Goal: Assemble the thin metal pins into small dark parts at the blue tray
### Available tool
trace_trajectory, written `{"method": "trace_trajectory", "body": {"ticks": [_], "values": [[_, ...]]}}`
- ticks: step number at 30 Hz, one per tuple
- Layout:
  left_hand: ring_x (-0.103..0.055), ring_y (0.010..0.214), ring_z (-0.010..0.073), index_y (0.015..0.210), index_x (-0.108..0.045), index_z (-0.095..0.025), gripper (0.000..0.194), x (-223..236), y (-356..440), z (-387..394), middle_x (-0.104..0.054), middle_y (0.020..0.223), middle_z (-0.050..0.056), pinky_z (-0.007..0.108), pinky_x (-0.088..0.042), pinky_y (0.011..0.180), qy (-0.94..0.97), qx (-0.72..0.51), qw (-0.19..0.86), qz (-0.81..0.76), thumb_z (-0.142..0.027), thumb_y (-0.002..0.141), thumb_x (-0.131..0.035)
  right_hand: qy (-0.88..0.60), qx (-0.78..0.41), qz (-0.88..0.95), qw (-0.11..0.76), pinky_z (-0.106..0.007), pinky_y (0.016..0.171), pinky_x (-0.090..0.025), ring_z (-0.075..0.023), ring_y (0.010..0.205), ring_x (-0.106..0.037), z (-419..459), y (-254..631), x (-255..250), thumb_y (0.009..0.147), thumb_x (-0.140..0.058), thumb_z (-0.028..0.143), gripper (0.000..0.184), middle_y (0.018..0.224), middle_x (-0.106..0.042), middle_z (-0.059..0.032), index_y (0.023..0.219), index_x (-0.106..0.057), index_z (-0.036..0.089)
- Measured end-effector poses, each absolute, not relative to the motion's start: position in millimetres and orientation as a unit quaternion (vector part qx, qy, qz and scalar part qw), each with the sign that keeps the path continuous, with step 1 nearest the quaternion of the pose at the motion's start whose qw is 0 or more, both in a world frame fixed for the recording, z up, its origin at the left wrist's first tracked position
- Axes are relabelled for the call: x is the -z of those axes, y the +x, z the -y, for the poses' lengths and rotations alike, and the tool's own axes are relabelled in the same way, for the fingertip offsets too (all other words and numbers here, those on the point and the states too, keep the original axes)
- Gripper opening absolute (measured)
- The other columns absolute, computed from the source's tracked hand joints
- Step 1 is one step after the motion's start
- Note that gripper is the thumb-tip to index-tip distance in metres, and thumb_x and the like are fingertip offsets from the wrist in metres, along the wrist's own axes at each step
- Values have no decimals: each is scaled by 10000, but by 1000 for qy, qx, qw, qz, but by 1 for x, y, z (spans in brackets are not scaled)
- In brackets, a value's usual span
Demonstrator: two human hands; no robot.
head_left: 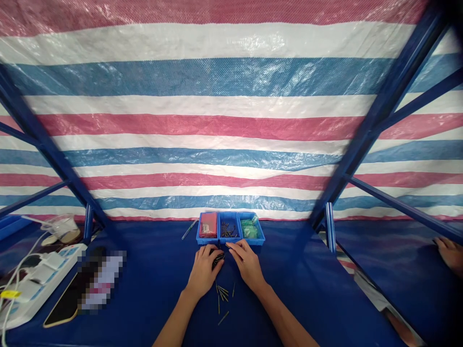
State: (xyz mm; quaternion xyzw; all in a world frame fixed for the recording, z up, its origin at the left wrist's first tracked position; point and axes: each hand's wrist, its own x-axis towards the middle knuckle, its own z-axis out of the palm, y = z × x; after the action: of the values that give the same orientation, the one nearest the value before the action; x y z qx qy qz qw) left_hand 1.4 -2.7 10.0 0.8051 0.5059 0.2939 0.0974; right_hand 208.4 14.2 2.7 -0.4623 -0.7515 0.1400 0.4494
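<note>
My left hand is curled around a bundle of slim dark metal pieces that look like drill bits. My right hand is closed in a pinch just in front of the blue bins, with the dark tip of one thin bit showing at its fingertips. Between my forearms, several loose drill bits with a golden tint lie on the blue table. More dark bits lie in the middle blue bin. The fingers partly hide what each hand holds.
The left bin holds red packets, the right one green packets. A pen lies left of them. At far left are a power strip and a phone. Blue frame posts flank the table; another person's hand shows far right.
</note>
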Motion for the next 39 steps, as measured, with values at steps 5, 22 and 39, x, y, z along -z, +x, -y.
{"method": "trace_trajectory", "body": {"ticks": [5,22,39], "values": [[-571,1196,276,1285,-686,-319,246,-10,1,3,-619,1262,53,464,-482,1023,806,-292,100,-506,-340,1086,-544,-463,-151,749,450,-312,844,-575,-219,950,-703,-15,209,-3,1113,-456,332,317,1092,-683,-67,1221,-750,285],[-576,1198,284,1279,-695,-326,248,-9,1,3,-624,1261,57,471,-493,1015,803,-298,101,-506,-348,1081,-546,-490,-388,598,501,-255,515,-387,-145,544,-465,-19,206,-4,1039,-490,673,511,644,-516,43,774,-527,238],[-583,1183,279,1280,-698,-328,253,-10,1,3,-630,1248,57,457,-492,1003,807,-297,89,-504,-352,1082,-541,-469,-462,547,517,-209,398,-345,-106,436,-451,-23,205,-2,983,-598,653,484,585,-528,52,760,-542,228]]}}
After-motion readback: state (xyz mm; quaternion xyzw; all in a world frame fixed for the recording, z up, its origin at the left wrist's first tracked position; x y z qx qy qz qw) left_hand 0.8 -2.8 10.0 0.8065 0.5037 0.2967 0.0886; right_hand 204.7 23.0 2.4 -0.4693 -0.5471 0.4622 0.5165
